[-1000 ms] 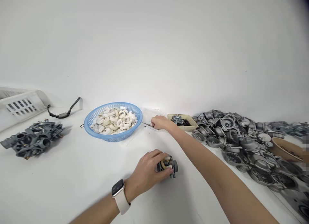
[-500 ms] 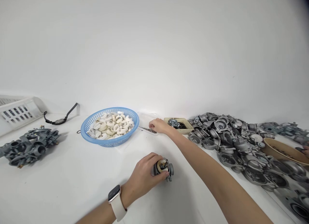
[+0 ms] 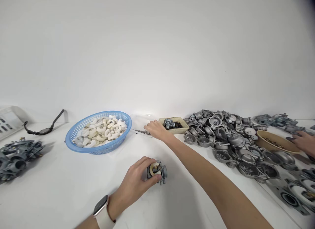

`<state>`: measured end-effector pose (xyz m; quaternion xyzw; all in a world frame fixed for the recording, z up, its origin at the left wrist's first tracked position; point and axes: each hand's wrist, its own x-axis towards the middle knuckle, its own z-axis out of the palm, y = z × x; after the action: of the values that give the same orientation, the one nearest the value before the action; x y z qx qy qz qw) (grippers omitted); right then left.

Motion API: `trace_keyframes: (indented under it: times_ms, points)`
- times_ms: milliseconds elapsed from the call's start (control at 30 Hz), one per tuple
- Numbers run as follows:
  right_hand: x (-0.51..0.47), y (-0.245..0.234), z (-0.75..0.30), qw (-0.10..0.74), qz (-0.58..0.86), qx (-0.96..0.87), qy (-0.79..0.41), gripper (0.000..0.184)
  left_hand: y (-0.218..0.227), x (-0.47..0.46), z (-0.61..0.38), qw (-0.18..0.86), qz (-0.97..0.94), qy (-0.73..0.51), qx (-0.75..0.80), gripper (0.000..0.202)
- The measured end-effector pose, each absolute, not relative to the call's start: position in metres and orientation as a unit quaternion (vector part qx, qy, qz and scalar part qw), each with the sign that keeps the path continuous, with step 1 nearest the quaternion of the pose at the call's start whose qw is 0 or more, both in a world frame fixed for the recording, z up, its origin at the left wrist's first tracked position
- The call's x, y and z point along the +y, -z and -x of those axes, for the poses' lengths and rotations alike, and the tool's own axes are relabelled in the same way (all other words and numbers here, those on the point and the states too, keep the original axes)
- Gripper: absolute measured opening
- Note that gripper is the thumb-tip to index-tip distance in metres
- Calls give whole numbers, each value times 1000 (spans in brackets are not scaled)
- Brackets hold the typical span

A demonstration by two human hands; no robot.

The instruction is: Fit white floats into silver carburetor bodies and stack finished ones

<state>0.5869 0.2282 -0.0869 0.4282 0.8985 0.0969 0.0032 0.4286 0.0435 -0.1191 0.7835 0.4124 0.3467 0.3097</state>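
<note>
My left hand (image 3: 134,182), with a pale smartwatch on the wrist, is closed round a small grey carburetor body (image 3: 157,171) with a cream ring on top, holding it on the white table. My right hand (image 3: 154,128) reaches far forward, fingers curled down onto thin metal pins (image 3: 141,132) on a clear plastic sheet, between the blue basket (image 3: 73,137) and a small beige tray (image 3: 180,128). What its fingertips pinch is too small to make out.
The blue basket holds several cream ring pieces. A heap of grey metal castings (image 3: 231,140) covers the right side, beside a tan bowl (image 3: 273,143). Another person's hand (image 3: 304,142) rests at the far right. Dark carburetors (image 3: 14,156) and a black watch (image 3: 41,130) lie left.
The view has swung to the right, so everything has slid left in frame. Another person's hand has come into sight at the right. Both my hands stay on the same things.
</note>
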Motion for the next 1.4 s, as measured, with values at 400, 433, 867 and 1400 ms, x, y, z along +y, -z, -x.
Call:
trace_keyframes:
  times_ms: [400,433,867,1400]
  points:
    - [160,62,-612,-144,-388,907,75,26,116,41,-428,299,-788,-342,415,27]
    - [144,62,-619,-157,-383,905,101,24,117,41,-427,297,-789,-342,416,28]
    - [69,105,-644,-358,-390,674,515,27,119,40,-427,303,-792,-337,410,29]
    - [70,107,-640,-366,-411,650,524,25,114,41,-427,294,-807,-334,388,28]
